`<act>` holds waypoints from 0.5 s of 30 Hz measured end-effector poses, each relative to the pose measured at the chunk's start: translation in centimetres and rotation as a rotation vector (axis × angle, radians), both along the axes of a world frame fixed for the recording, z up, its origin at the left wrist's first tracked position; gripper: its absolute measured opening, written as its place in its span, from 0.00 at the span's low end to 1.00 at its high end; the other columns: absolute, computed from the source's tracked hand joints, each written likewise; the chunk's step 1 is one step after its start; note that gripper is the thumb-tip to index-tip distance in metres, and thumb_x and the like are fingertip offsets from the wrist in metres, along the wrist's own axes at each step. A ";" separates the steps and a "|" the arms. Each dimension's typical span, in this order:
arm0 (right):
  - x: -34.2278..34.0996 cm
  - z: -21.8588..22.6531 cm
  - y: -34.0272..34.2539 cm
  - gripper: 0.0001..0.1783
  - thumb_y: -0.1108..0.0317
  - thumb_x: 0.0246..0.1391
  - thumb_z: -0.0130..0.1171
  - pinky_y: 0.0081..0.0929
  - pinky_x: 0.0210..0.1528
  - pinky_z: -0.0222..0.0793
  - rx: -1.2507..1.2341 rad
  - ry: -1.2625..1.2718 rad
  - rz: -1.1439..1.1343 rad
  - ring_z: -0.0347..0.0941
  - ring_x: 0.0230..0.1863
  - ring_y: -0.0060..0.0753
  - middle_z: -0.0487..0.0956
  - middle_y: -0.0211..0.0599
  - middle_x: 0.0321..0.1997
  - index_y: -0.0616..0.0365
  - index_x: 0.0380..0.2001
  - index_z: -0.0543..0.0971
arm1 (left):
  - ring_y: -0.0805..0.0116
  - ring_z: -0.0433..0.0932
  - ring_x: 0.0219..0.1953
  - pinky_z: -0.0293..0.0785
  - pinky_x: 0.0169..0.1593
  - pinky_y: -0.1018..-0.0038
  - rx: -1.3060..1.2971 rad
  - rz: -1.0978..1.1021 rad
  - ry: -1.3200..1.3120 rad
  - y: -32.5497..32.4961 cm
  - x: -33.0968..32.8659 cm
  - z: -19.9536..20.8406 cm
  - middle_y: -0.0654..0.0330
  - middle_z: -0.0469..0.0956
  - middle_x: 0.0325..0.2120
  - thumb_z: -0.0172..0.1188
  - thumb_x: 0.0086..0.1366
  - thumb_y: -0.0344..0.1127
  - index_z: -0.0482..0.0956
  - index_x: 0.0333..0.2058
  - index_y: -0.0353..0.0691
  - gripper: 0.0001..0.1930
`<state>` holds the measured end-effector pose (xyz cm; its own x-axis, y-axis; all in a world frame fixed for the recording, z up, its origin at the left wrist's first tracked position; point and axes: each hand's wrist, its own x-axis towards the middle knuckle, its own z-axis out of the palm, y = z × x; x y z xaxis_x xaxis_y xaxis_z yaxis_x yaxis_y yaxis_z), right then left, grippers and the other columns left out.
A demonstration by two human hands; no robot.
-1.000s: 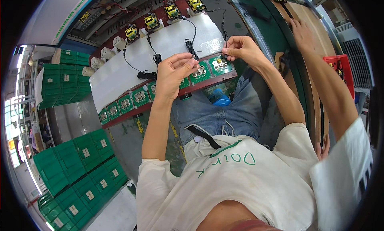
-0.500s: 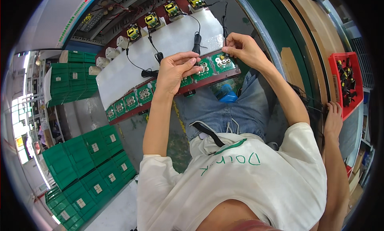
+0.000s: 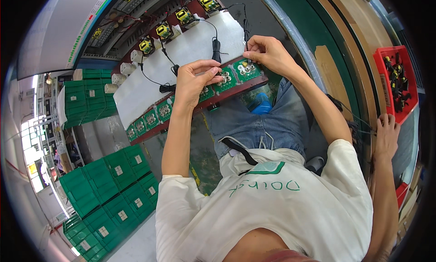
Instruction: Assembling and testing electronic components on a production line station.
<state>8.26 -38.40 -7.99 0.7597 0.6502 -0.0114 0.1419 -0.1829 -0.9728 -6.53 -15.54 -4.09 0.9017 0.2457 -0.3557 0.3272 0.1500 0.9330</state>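
A row of green circuit boards with round metal contacts lies along a dark red rail before me. My left hand hovers over the middle boards, thumb and fingers drawn together; what is between them, if anything, is too small to make out. The lower end of a bundled black cable reaches close to those fingertips. At the right end board, my right hand pinches thumb against forefinger, where another black cable runs down into the fingertips.
Behind the boards lies a white foam sheet, with yellow transformer modules beyond it. Green crates are stacked at left. At right, another person's hand is near a red bin of black and yellow parts.
The whole view has shifted slightly. Both my hands keep nearly the same places over the boards. The other person's hand at right has moved a little.
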 end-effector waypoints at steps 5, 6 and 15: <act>-0.2 -0.1 0.1 0.07 0.72 0.58 0.72 0.21 0.32 0.68 -0.011 -0.006 -0.030 0.72 0.27 0.20 0.80 0.28 0.26 0.63 0.32 0.83 | 0.67 0.88 0.33 0.88 0.43 0.80 0.032 -0.018 0.010 0.0 0.0 0.6 0.50 0.88 0.37 0.70 0.67 0.21 0.88 0.46 0.27 0.10; -0.3 -0.1 0.2 0.06 0.72 0.58 0.72 0.21 0.32 0.68 -0.013 -0.007 -0.042 0.72 0.27 0.20 0.81 0.28 0.26 0.63 0.32 0.84 | 0.68 0.87 0.33 0.88 0.43 0.81 0.039 -0.024 0.015 -0.1 -0.1 0.7 0.51 0.88 0.36 0.70 0.66 0.21 0.88 0.46 0.27 0.10; -1.3 0.3 0.3 0.05 0.74 0.62 0.70 0.17 0.33 0.66 -0.017 0.009 -0.077 0.68 0.28 0.17 0.77 0.26 0.27 0.61 0.34 0.83 | 0.73 0.83 0.30 0.82 0.39 0.82 0.113 -0.059 -0.046 0.0 0.1 0.1 0.55 0.87 0.33 0.69 0.66 0.20 0.89 0.44 0.29 0.09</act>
<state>6.95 -38.14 -7.70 0.8070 0.5899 -0.0289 0.1185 -0.2096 -0.9706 -6.43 -15.50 -4.00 0.9304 0.2284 -0.2867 0.2889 0.0247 0.9571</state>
